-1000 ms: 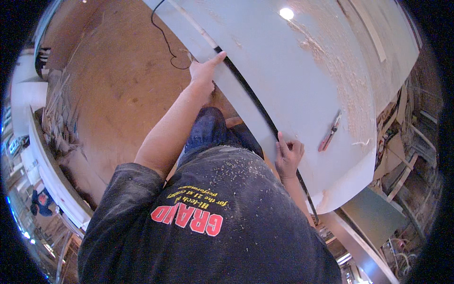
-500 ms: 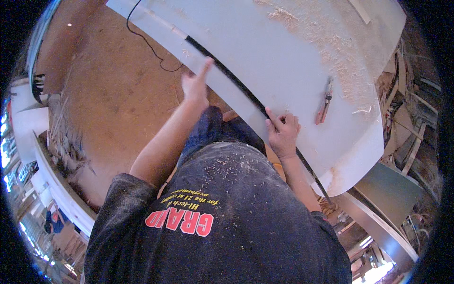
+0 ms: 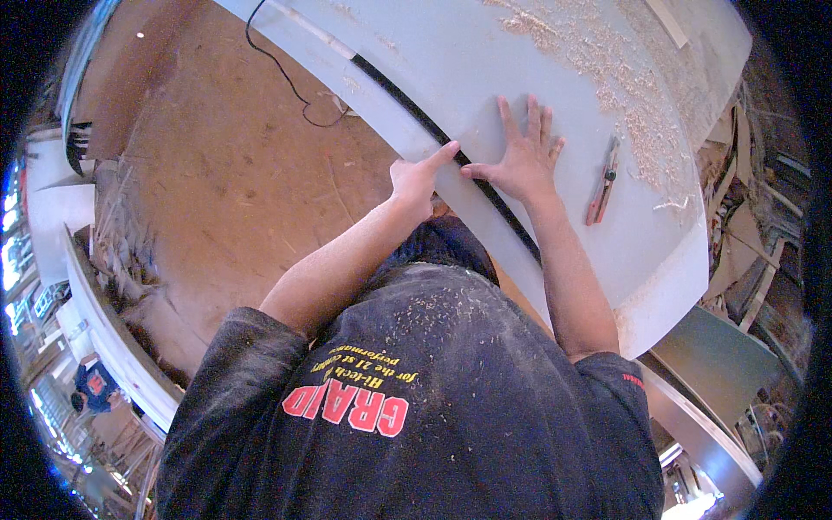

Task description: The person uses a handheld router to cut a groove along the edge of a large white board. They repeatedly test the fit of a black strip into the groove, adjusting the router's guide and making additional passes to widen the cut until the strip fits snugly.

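Note:
A long black strip (image 3: 406, 100) lies along the near-left edge of a large white board (image 3: 433, 43). My left hand (image 3: 414, 180) is at the board's edge with its thumb stretched onto the strip. Its other fingers are curled and mostly hidden, apparently round the edge. My right hand (image 3: 523, 163) rests open on the board, fingers spread flat and thumb touching the strip near the left thumb. The strip's lower end passes beneath my right forearm. Right of that hand lies a utility knife (image 3: 602, 186) with a reddish handle, touched by neither hand.
Wood shavings (image 3: 628, 113) are scattered over the board's far right side. A dark cable (image 3: 286, 78) hangs off its upper left edge above the brown floor (image 3: 234, 173). Scrap wood (image 3: 745, 208) is piled at the right. Another person (image 3: 97, 386) appears small at lower left.
My left hand has slid down along the strip toward my right hand. My right hand has moved up and left, its fingers now spread flat. The knife has not been moved.

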`<action>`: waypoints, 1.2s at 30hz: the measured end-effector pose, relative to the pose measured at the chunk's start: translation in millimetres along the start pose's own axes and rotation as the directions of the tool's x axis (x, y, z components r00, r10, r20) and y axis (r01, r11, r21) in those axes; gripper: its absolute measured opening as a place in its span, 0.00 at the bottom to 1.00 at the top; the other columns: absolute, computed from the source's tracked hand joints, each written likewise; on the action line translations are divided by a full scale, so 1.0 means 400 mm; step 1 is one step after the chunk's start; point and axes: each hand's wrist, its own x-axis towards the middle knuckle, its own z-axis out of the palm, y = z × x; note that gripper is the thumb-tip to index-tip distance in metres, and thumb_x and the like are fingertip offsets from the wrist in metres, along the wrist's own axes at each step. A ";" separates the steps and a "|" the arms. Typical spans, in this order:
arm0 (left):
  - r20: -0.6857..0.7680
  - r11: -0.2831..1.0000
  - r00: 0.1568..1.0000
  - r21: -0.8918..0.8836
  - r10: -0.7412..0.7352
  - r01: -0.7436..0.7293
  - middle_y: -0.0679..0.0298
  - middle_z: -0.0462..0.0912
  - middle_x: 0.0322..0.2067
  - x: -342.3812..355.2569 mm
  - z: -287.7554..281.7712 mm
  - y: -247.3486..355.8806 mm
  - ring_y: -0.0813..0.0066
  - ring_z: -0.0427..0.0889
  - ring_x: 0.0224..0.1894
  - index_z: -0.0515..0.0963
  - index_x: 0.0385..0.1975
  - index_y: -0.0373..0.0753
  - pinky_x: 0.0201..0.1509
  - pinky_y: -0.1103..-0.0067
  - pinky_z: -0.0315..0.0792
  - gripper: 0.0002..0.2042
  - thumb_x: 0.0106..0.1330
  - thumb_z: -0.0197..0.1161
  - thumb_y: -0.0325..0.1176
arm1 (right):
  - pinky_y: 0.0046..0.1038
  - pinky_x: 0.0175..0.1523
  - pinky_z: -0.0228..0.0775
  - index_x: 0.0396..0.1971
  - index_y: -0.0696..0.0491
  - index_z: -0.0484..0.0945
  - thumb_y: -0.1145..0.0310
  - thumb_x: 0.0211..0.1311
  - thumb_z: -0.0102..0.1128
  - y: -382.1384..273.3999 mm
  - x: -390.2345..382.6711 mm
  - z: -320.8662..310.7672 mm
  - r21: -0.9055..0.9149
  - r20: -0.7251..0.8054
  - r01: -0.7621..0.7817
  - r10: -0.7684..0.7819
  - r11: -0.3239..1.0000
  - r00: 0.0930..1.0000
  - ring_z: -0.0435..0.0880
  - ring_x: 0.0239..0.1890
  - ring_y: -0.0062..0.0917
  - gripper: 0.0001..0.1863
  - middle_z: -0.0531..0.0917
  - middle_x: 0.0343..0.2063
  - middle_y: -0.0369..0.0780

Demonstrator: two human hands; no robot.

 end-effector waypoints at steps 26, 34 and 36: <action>-0.083 0.965 0.964 -0.044 0.254 -0.258 0.54 0.79 0.58 0.037 0.024 -0.145 0.60 0.79 0.58 0.67 0.63 0.29 0.56 0.65 0.77 0.46 0.49 0.87 0.44 | 0.43 0.52 0.74 0.43 0.52 0.86 0.61 0.56 0.75 0.502 -0.789 0.158 0.210 -0.355 -0.063 0.136 0.976 0.925 0.83 0.43 0.43 0.17 0.85 0.35 0.44; -0.133 0.851 0.932 -0.381 0.337 -0.362 0.60 0.79 0.35 -0.120 0.020 -0.379 0.64 0.80 0.34 0.72 0.51 0.36 0.41 0.65 0.76 0.41 0.60 0.66 0.73 | 0.38 0.33 0.76 0.47 0.49 0.85 0.64 0.61 0.70 0.535 -0.844 0.137 0.243 -0.349 0.005 0.083 0.970 0.933 0.85 0.31 0.40 0.14 0.83 0.30 0.42; -0.236 0.889 0.937 -0.323 0.257 -0.325 0.58 0.78 0.35 -0.187 0.037 -0.462 0.63 0.79 0.35 0.70 0.56 0.33 0.44 0.65 0.74 0.45 0.59 0.65 0.74 | 0.41 0.33 0.78 0.49 0.47 0.86 0.62 0.60 0.71 0.546 -0.884 0.123 0.293 -0.332 -0.007 0.109 0.956 0.937 0.85 0.30 0.40 0.17 0.84 0.31 0.41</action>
